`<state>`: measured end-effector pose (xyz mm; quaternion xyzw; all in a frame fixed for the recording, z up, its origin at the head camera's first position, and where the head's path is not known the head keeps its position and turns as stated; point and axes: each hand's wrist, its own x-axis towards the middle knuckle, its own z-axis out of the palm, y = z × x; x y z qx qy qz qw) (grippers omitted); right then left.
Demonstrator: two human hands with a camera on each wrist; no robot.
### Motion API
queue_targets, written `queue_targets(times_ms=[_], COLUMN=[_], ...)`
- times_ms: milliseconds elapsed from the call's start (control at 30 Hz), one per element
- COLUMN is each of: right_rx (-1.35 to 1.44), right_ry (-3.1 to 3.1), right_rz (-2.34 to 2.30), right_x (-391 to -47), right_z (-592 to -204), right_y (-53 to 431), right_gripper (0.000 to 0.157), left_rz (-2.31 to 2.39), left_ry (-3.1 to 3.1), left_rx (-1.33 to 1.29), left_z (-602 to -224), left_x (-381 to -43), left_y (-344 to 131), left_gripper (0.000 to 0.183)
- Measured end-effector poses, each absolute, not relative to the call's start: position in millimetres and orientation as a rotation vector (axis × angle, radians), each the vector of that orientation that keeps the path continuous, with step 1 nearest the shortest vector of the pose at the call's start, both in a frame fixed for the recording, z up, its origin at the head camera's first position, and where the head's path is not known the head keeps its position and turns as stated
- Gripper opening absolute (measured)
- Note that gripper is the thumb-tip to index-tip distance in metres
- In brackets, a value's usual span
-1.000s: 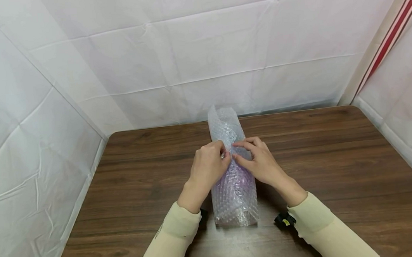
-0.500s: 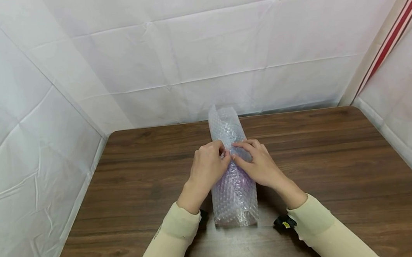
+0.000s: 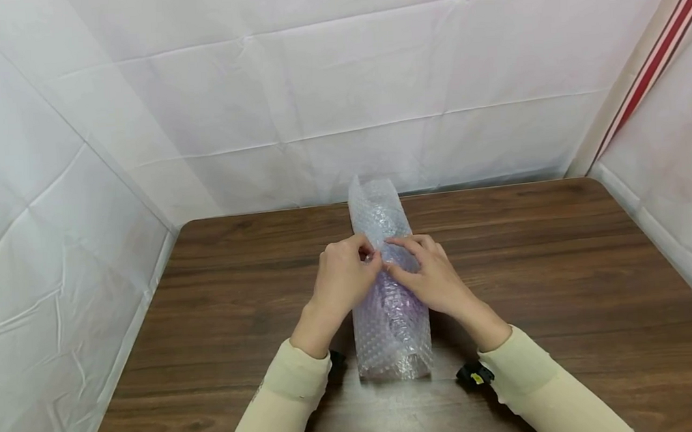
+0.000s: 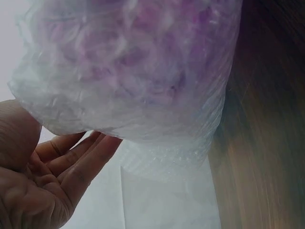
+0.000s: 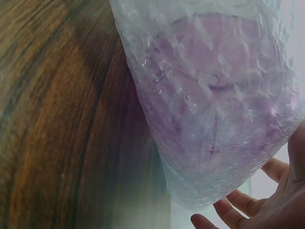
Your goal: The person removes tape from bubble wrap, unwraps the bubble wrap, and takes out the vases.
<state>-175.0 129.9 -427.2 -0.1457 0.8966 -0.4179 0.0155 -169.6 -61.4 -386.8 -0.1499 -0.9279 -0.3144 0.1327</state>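
A long roll of clear bubble wrap (image 3: 393, 354) lies on the table, pointing away from me. Something pinkish purple shows blurred through its layers in the right wrist view, a purple thing (image 5: 214, 57) whose kind I cannot tell. My left hand (image 3: 343, 275) lies over the roll's left side, thumb and forefinger tips pinching the film near its middle. From the right, my right hand (image 3: 434, 273) touches the wrap with thumb and forefinger spread apart, its fingers only gently bent. The fingertips of both hands nearly meet on top. In the left wrist view the wrap partly hides the left fingers (image 4: 90, 167).
The dark wood table (image 3: 239, 300) extends to both sides of the roll. White sheeting (image 3: 315, 80) hangs behind it and at the sides. The roll's far end reaches the table's back edge. Black wrist-camera mounts (image 3: 474, 374) sit under the cream sleeves (image 3: 551, 381).
My left hand has shifted slightly to the left, with the gap inside its pinch looking wider. My right hand and the roll have hardly moved.
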Motion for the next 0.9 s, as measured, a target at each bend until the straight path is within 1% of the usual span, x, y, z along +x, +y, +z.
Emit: queue_targets(times_ms=[200, 733, 900], right_rx=[-0.479, -0.466, -0.466], right_ry=[2.817, 2.817, 2.827], right_rz=[-1.295, -1.276, -1.274], right_x=[-175, -174, -174], right_z=[-427, -426, -425], right_y=[128, 125, 126], right_gripper=[0.049, 0.049, 0.049], left_rz=[-1.005, -1.096, -1.083], left_ry=[-2.722, -2.716, -2.733], left_rx=[-0.397, -0.324, -0.32], left_z=[-384, -378, -374], left_x=[-169, -166, -165], left_y=[-67, -84, -90], left_gripper=[0.01, 0.005, 0.007])
